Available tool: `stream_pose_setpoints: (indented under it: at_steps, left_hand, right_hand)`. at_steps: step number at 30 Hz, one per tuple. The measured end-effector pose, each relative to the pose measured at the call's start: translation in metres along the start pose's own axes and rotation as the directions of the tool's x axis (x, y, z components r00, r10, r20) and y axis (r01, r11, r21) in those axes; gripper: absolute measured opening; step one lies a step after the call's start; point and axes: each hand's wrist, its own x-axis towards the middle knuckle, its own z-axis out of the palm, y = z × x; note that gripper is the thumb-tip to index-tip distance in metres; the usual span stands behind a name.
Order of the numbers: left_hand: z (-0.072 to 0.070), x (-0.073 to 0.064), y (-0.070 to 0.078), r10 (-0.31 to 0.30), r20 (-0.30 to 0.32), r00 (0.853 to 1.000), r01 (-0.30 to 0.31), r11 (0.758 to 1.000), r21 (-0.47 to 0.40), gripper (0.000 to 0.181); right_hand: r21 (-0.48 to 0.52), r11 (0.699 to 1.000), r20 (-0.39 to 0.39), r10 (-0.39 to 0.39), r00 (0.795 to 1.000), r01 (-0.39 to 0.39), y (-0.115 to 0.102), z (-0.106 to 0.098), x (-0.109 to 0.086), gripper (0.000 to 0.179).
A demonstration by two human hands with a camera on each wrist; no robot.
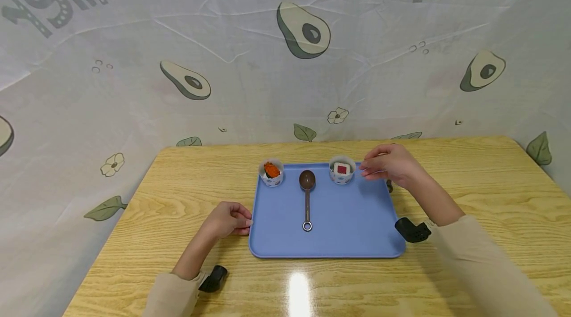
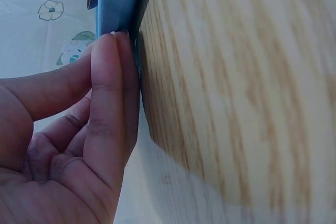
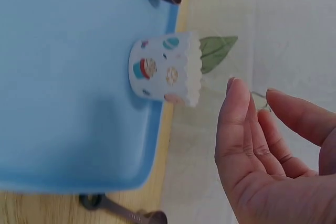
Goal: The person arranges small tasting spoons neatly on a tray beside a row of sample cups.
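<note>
My left hand (image 1: 226, 219) is at the left edge of the blue tray (image 1: 357, 228). In the left wrist view, its thumb and fingertips pinch the tray's rim. My right hand (image 1: 393, 164) hovers over the tray's far right corner with nothing held, thumb and bent fingers apart. Just left of it stands a patterned paper cup (image 3: 163, 69) with a white sushi piece with a red centre (image 1: 342, 169) in it. Another paper cup (image 1: 273, 181), at the far left corner, holds sushi with an orange topping (image 1: 271, 170). Between the cups lies a brown spoon (image 1: 307, 193).
Beyond the tray's right edge, a second brown spoon (image 3: 123, 209) lies on the wooden table (image 1: 192, 173), partly hidden by the right hand in the head view. A white cloth with avocado prints (image 1: 250, 84) hangs behind the table.
</note>
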Motion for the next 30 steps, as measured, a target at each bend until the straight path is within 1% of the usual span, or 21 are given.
stream_pose_setpoints:
  at_steps: [5,7,12,17,20,24,30]
  left_hand:
    - [0.000,0.000,-0.001,0.004,0.001,1.000,-0.004,1.000,-0.006,0.006]
    - [0.000,0.000,-0.001,0.003,0.000,1.000,-0.003,1.000,-0.009,0.006]
    - [-0.001,0.000,0.000,0.000,0.000,1.000,0.000,1.000,-0.005,0.005]
    - [-0.001,-0.001,0.000,0.000,0.000,1.000,0.000,1.000,-0.005,0.010]
    - [-0.001,-0.001,0.000,0.000,0.001,1.000,0.000,1.000,-0.004,0.009]
    - [-0.001,-0.001,0.000,0.002,0.005,1.000,-0.002,1.000,-0.005,0.008]
    - [0.000,-0.001,0.000,-0.003,-0.001,1.000,0.003,1.000,-0.009,0.007]
  right_hand:
    - [-0.017,1.000,0.000,-0.018,1.000,0.018,0.000,-0.013,-0.002,0.014]
    - [-0.025,0.999,-0.002,-0.024,1.000,0.024,0.001,-0.018,-0.003,0.014]
    - [-0.040,0.999,-0.015,-0.013,1.000,0.012,0.000,-0.031,-0.005,0.016]
    - [-0.022,1.000,-0.024,-0.007,1.000,0.006,0.000,-0.043,-0.007,0.003]
    - [-0.030,0.999,-0.022,-0.017,1.000,0.016,0.002,-0.049,-0.008,0.006]
    - [-0.051,0.998,-0.030,-0.028,0.999,0.027,0.005,-0.055,-0.008,0.006]
    - [-0.044,0.999,-0.050,-0.023,0.998,0.021,0.010,-0.065,-0.005,0.011]
